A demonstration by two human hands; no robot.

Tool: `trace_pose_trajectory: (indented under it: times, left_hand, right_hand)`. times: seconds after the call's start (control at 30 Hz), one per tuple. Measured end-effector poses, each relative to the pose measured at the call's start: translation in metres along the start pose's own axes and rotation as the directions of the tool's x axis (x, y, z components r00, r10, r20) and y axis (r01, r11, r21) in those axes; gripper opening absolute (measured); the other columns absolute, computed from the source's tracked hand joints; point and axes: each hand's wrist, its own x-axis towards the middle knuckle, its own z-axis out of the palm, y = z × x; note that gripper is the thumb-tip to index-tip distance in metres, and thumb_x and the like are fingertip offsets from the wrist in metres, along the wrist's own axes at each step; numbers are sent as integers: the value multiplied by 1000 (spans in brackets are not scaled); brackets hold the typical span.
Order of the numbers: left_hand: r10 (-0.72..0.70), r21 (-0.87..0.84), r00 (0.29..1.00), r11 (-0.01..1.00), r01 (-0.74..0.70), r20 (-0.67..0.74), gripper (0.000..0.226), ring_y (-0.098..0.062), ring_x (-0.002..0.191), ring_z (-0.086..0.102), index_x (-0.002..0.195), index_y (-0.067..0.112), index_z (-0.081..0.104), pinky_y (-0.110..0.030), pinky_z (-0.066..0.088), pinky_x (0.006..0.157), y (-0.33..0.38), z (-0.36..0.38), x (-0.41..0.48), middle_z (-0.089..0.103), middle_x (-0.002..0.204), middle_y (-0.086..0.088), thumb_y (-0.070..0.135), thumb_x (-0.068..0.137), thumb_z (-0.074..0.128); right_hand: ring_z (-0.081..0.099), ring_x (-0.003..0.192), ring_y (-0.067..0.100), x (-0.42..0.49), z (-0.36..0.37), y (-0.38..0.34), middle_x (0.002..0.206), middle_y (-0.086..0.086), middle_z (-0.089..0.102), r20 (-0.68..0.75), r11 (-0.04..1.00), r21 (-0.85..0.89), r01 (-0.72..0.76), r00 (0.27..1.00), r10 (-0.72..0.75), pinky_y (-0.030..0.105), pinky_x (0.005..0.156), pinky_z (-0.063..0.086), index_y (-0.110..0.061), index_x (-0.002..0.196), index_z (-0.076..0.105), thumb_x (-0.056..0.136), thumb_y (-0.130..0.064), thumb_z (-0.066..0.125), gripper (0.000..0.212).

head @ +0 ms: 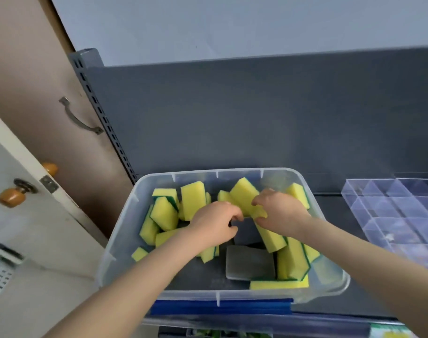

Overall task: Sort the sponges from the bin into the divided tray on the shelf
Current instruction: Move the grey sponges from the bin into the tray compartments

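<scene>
Fingers of the right hand are curled round a yellow sponge at the far middle of the bin, and it is held. The left hand is set just to its left, fingers curled at the top edge of an upright grey sponge; whether that one is pinched cannot be told, the fingertips being hidden. Many other sponges lie in the bin, with a flat grey sponge nearer. The tray stands right of the bin on the shelf; no sponge is seen in its visible compartments. The sorting is judged barely begun
</scene>
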Motion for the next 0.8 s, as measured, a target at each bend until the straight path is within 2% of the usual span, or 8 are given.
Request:
trace_pose_trajectory:
  times: [0.1,0.2,0.3,0.43,0.57,0.67,0.8]
  left_hand:
    - [-71,-19,997,997,71,16,25,-12,96,59,110,29,66,-29,51,75,-9,11,1,65,107,9,26,85,62]
    - [-113,23,982,994,111,148,30,-13,90,58,110,29,66,-29,50,69,-11,15,1,65,104,9,37,81,66]
    - [-119,155,947,985,74,299,46,-16,85,56,108,26,62,-29,44,60,-4,21,0,62,101,6,53,72,70]
    - [-138,249,883,968,24,449,58,-19,80,53,107,19,54,-31,39,54,3,27,-3,57,97,2,55,66,75]
    - [-166,249,812,968,26,560,49,-18,73,58,93,17,60,-28,45,52,5,28,-8,60,86,-1,53,66,77]
    - [-173,209,832,975,70,527,40,-16,72,58,87,21,61,-27,44,52,1,14,-11,61,84,3,50,64,77]
    - [-224,148,936,971,189,273,32,-9,74,54,90,31,55,-27,42,54,-20,-39,-11,57,88,12,40,65,73]
  right_hand:
    - [58,102,25,0,0,3,125,1,53,-63,993,120,-21,998,29,31,75,51,-23,124,55,78,-14,56,46]
    - [59,102,21,6,-19,9,122,-1,60,-203,976,219,-13,977,59,30,75,50,-23,117,60,76,-10,56,43]
    - [60,101,21,12,-43,13,118,-1,62,-303,973,229,2,951,69,32,77,52,-22,114,63,75,-7,56,42]
    - [59,100,20,14,-51,16,118,-3,62,-277,976,219,2,959,61,25,70,47,-22,112,63,77,-7,54,40]
    - [59,98,17,12,-48,18,118,-4,62,-265,970,243,0,962,66,22,67,46,-23,113,63,79,-7,54,38]
    - [59,97,17,10,-47,18,119,-5,62,-261,969,246,7,963,59,22,68,48,-23,112,63,79,-6,54,38]
    - [60,98,16,9,-50,13,118,-7,62,-271,969,244,31,962,37,30,73,54,-26,109,64,78,-7,53,38]
